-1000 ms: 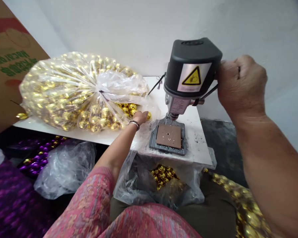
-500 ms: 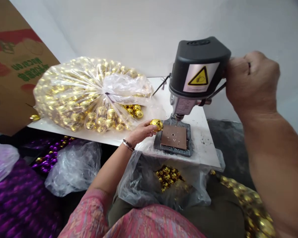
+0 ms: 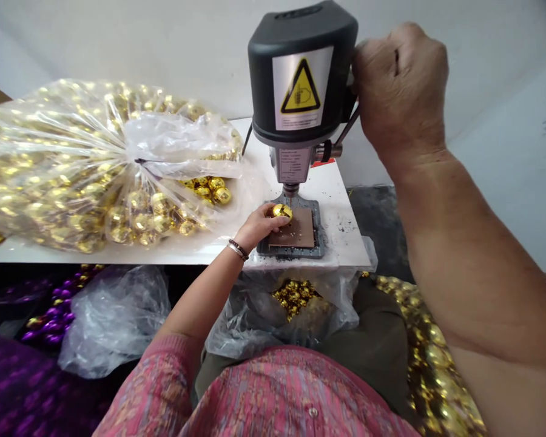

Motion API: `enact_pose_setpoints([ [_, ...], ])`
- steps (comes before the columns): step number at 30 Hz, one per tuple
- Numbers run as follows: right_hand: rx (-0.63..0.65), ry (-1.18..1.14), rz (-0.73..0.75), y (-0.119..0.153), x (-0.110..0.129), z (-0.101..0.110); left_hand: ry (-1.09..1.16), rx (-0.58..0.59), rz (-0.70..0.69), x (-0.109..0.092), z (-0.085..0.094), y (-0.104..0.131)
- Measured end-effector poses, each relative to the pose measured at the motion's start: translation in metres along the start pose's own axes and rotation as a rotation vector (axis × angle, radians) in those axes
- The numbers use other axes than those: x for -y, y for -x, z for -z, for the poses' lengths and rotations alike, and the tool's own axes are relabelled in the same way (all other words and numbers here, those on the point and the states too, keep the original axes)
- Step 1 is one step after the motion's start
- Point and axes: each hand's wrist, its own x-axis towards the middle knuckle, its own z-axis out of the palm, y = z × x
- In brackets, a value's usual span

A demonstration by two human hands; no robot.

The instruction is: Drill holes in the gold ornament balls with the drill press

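Between the fingers of my left hand is a shiny gold faceted ball, just above the brown board on the base of a small bench drill press. The drill's chuck is directly over the ball's right side; whether the bit touches it I cannot make out. My right hand is closed in a fist round the feed lever at the right of the drill head, and the lever's grip is hidden inside it.
A large clear bag of gold balls covers the left of the white table. An open plastic bag with gold balls is below the front edge. Purple balls are at lower left, and more gold balls at lower right.
My left hand has brought the gold ball from the board's left edge in under the chuck. My view has shifted to the right. My right hand stays on the lever.
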Motion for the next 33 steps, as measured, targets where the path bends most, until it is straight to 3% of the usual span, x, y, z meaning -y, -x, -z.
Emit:
enact_pose_setpoints([
  [9,0.026,0.011,0.013,-0.001,0.003,0.003,-0.495,-0.052,-0.079,-0.011,-0.006,0.000],
  [13,0.022,0.013,0.008,-0.001,0.002,0.003,-0.666,-0.056,-0.210,-0.009,-0.012,0.000],
  [16,0.031,0.007,0.024,0.000,0.002,0.002,-0.664,-0.072,-0.262,-0.002,-0.016,-0.004],
  [23,0.007,0.036,0.016,0.014,0.006,0.007,-0.410,0.025,-0.214,0.009,-0.014,-0.007],
  [25,-0.020,0.026,0.068,0.024,0.002,0.009,-0.391,0.014,-0.211,0.010,-0.014,-0.006],
  [30,-0.116,-0.015,0.405,0.056,-0.028,0.010,-0.389,0.007,-0.241,0.012,-0.016,-0.006],
  [33,-0.180,0.067,0.523,0.074,-0.046,0.008,-0.402,-0.011,-0.258,0.014,-0.016,-0.007],
])
